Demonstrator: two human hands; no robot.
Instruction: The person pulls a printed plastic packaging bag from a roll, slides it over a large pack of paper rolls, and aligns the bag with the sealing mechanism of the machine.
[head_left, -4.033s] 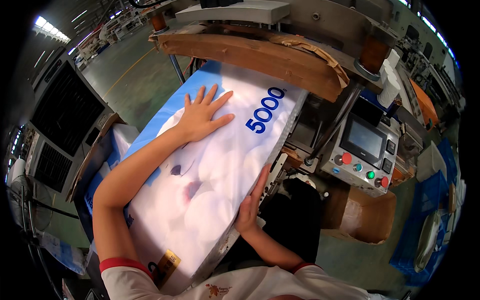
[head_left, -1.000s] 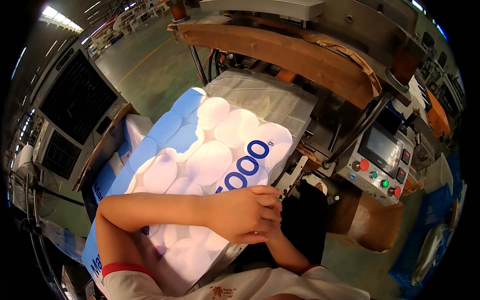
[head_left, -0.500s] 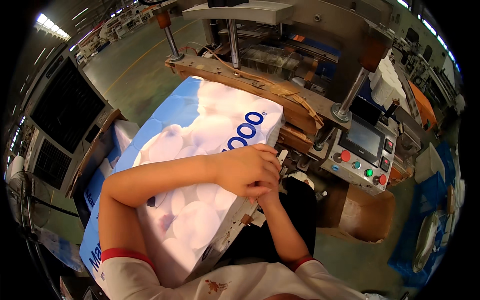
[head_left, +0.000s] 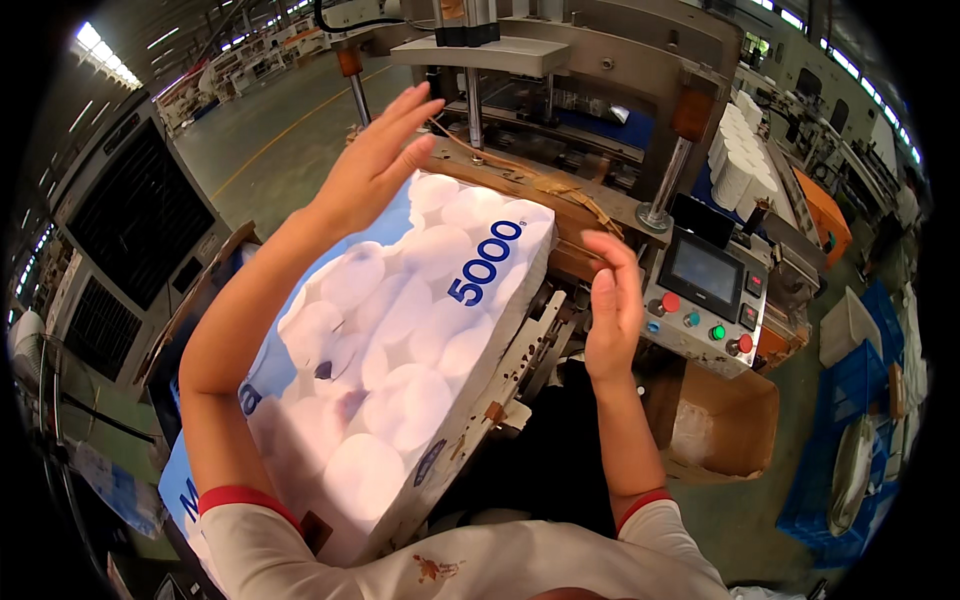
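While lying before the sealing machine point(head_left: 600, 60), printed tissue pack point(head_left: 400, 340); left hand point(head_left: 375, 165) and right hand point(head_left: 612, 305) are hovering open, gripping nothing.

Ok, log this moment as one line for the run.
left hand: open, raised over pack's far end | right hand: open, off pack's right edge | plastic-wrapped pack: lying at sealing machine | neither hand gripping

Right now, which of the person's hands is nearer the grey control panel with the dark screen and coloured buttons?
Right. The right hand hangs just left of the control panel; the left hand is raised far to its left.
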